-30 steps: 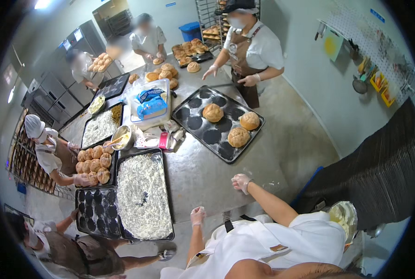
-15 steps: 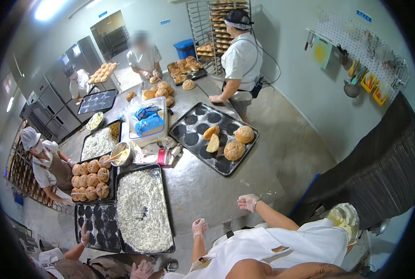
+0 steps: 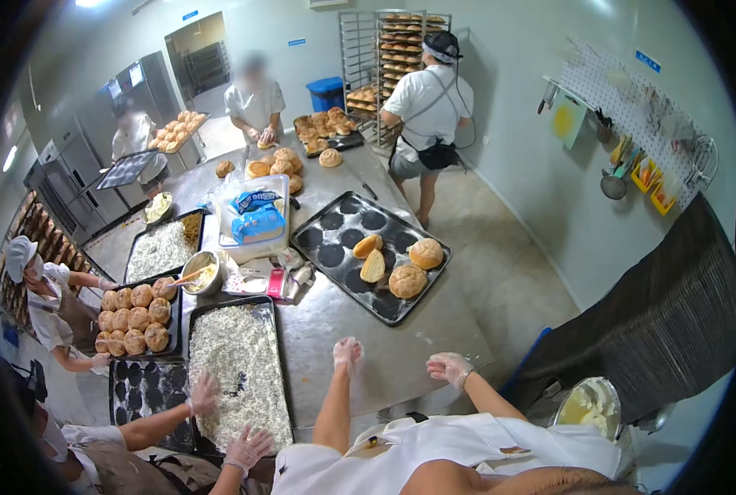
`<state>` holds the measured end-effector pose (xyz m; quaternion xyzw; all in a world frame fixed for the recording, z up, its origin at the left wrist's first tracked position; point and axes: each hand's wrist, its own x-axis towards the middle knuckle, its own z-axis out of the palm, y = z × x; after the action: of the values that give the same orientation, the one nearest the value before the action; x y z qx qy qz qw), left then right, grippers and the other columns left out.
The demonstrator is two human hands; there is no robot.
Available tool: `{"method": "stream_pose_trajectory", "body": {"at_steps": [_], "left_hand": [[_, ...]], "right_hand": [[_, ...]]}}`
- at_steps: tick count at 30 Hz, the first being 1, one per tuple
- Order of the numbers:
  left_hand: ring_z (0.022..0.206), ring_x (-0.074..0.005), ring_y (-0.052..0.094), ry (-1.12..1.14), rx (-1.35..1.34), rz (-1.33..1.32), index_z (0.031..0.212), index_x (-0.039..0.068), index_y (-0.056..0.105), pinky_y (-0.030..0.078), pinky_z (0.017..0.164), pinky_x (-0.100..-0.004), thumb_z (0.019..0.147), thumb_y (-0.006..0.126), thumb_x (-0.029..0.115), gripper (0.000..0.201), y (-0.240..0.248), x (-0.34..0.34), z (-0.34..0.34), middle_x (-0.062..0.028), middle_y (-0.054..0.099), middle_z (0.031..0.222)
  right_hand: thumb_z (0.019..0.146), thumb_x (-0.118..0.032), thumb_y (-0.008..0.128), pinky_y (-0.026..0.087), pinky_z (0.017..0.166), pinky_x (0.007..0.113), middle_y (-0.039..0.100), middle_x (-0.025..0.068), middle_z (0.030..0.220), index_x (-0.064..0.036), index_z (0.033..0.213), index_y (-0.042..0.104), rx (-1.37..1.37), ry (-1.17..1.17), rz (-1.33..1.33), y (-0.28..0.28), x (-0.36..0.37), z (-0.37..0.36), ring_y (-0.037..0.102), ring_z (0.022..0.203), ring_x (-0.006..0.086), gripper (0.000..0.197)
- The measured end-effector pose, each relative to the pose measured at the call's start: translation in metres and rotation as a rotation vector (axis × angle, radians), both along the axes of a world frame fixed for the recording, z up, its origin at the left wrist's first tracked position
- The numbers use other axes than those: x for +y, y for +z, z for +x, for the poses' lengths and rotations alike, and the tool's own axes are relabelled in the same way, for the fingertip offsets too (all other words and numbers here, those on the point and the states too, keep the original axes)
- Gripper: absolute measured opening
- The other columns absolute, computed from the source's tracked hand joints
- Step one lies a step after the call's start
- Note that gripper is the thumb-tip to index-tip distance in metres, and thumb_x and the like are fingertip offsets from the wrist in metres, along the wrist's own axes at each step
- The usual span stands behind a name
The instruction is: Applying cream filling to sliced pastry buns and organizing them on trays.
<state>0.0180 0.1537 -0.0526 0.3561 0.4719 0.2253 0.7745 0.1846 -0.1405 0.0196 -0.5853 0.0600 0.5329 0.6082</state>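
Note:
My left hand [image 3: 347, 353], in a see-through plastic glove, hovers at the near edge of the steel table [image 3: 401, 355]. Its fingers look loosely spread, with nothing in them. To its right, my right hand [image 3: 450, 369], gloved too, reaches over the table corner with the fingers stretched out, holding nothing. Beyond both hands lies a black moulded baking tray [image 3: 335, 260] with two whole round buns [image 3: 407, 281] and two cut pieces of bun [image 3: 373, 266]. Left of my left hand is a tray of white crumbly topping [image 3: 236, 355].
At lower left a co-worker's gloved hands [image 3: 248, 448] reach beside the topping tray. A tray of browned buns [image 3: 137, 318], a mixing bowl [image 3: 201, 272] and a plastic tub [image 3: 257, 227] stand further left. A bowl of cream [image 3: 591, 408] sits at my right, near stacked dark trays [image 3: 632, 322].
My left hand has moved forward over the table edge. The lower-left co-worker's hands have come toward the topping tray. The person at the far right has left the table edge and turned toward the rack.

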Motion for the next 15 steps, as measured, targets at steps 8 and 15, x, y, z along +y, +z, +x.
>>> {"method": "stream_pose_trajectory", "body": {"at_steps": [8,15], "left_hand": [[0.057,-0.0203,0.061,-0.177,0.308,0.019,0.100,-0.001,0.063,0.054,0.049,-0.0366,0.095,0.065,0.032,0.034,-0.046,0.089,0.103,-0.0091,0.060,0.076],[0.066,-0.0342,0.069,-0.272,0.311,-0.028,0.095,-0.004,0.065,0.061,0.057,-0.0459,0.095,0.060,0.028,0.033,-0.037,0.065,0.164,-0.0179,0.067,0.090]], "right_hand": [[0.091,-0.019,0.068,0.058,0.082,0.039,0.069,0.0124,0.105,-0.0039,0.109,0.063,-0.067,-0.250,-0.049,0.044,-0.073,-0.018,0.068,0.092,0.0234,0.024],[0.090,-0.016,0.068,0.059,0.079,0.041,0.070,0.0145,0.101,-0.0026,0.109,0.064,-0.020,-0.518,-0.136,0.028,-0.140,-0.031,0.069,0.089,0.0267,0.023]]}}
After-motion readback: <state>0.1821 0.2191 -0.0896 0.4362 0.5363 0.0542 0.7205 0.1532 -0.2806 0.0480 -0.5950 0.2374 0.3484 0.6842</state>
